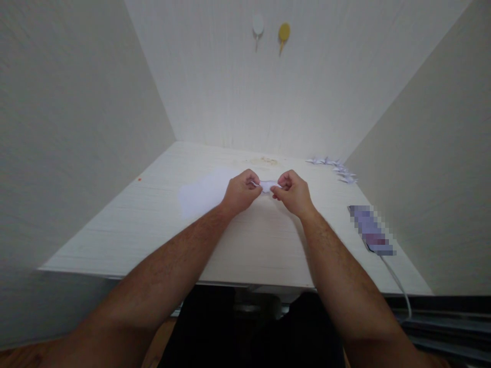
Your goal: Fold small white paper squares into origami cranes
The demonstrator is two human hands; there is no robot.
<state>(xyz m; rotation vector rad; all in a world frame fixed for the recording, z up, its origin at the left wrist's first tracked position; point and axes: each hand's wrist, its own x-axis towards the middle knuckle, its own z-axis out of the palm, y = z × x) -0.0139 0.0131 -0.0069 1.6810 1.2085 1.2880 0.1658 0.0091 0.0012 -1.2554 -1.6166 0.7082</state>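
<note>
A small folded piece of white paper [268, 186] is stretched between my two hands, just above the middle of the desk. My left hand [244, 191] pinches its left end between thumb and fingers. At the other end, my right hand [292, 191] grips the paper the same way, thumb in front. Fingers cover both ends, so the exact folds cannot be made out. White paper sheets [201, 194] lie flat on the desk beside my left hand.
Several folded paper cranes [339, 168] line the desk's back right corner. A phone [370, 230] with a white cable [397, 281] lies at the right. White walls enclose the desk [253, 245] on three sides. Two hooks, white [258, 24] and yellow [284, 32], hang on the back wall.
</note>
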